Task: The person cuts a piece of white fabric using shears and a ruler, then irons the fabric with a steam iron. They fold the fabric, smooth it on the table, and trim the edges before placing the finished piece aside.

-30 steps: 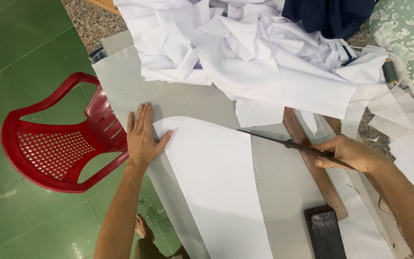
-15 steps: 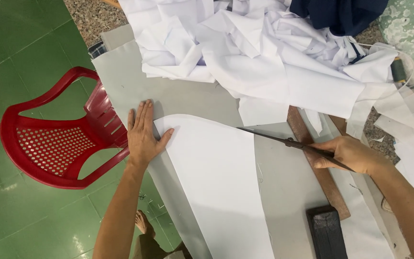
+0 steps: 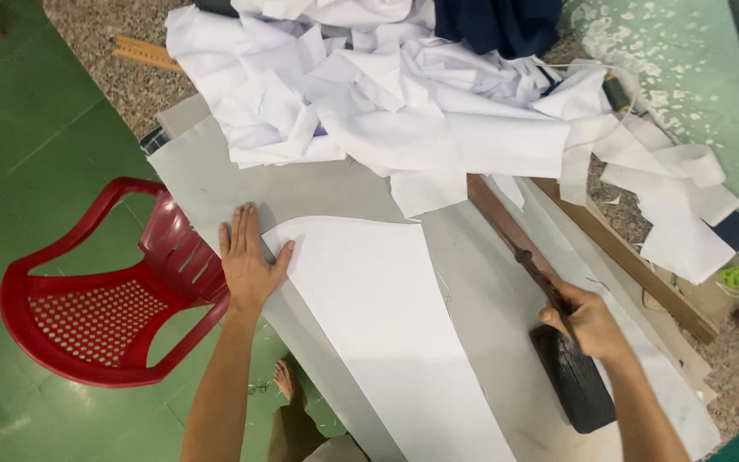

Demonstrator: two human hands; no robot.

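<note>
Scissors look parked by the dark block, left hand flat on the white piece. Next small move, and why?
Probably slide the cut white fabric piece off the table: its edges look fully cut, the left hand lies flat on its corner, and the right hand holds the scissors away beside the dark block.

Even, fairly bright overhead light; soft shadows only, a faint one beside the left hand [image 3: 246,263] on the grey table [image 3: 207,184]. White cloth pile [image 3: 387,94] near blown out, folds losing detail. Mild wide-angle bending at edges; right hand [image 3: 588,321] slightly motion-blurred.
</note>
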